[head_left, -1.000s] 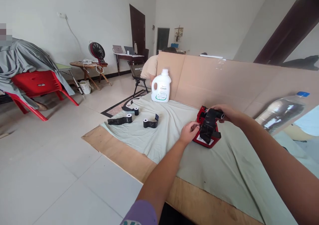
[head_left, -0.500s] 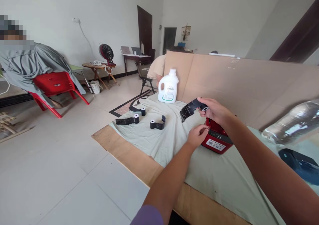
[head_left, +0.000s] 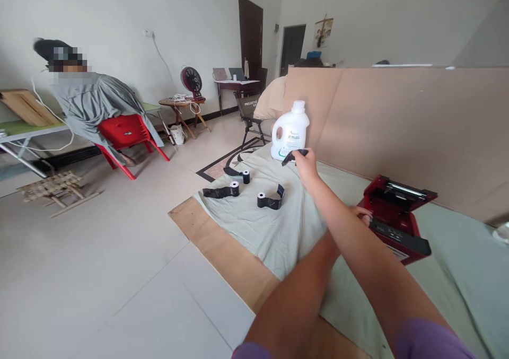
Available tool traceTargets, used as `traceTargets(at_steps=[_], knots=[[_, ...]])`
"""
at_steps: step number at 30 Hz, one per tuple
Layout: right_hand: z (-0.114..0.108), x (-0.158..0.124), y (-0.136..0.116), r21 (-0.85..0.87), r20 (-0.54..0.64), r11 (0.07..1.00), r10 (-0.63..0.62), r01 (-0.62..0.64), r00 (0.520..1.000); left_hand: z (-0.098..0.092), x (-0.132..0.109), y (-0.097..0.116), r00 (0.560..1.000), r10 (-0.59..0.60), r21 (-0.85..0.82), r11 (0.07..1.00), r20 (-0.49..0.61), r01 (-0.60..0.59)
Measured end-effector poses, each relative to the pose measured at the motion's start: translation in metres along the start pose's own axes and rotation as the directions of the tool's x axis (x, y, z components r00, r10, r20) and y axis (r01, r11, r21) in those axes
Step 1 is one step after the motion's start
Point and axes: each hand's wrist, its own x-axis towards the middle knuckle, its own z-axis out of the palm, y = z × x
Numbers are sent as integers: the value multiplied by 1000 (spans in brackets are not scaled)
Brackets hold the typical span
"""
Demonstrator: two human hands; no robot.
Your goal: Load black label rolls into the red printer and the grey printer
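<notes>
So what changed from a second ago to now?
The right hand lifted the roll away from the printer and carried it forward and left. It now holds it out in front of the jug. The printer's lid stands open. The left hand stayed at the printer. The other rolls on the cloth and the jug did not move.
</notes>
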Motion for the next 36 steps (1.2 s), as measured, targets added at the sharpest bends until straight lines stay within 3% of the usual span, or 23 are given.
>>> traceTargets(at_steps=[3, 6, 8, 12, 19, 23, 26, 30, 36], knots=[[31, -3, 21, -244, 62, 960, -123, 134, 991, -6, -8, 8, 994, 83, -58, 994, -75, -87], [42, -12, 42, -500, 253, 842, -80, 201, 964, -12, -16, 14, 976, 159, -109, 978, -148, -176], [41, -15, 52, -569, 361, 781, -45, 259, 931, -13, -19, 15, 974, 171, -123, 974, -147, -190], [35, -14, 63, -589, 403, 722, -126, 362, 906, -12, -18, 15, 978, 164, -123, 976, -128, -180], [32, -13, 82, -527, 291, 825, -49, 203, 955, -11, -19, 17, 979, 165, -61, 983, -119, -173], [26, -13, 88, -486, 343, 860, 25, 155, 939, -10, -21, 18, 977, 188, 36, 982, -102, -185], [20, -13, 89, -441, 369, 877, -15, 190, 929, -8, -21, 17, 974, 193, 72, 980, -119, -186], [13, -13, 92, -456, 337, 848, -114, 269, 934, -7, -23, 18, 962, 232, 94, 971, -143, -220], [5, -11, 91, -534, 416, 804, -19, 261, 909, -9, -21, 18, 956, 252, 105, 966, -148, -238]])
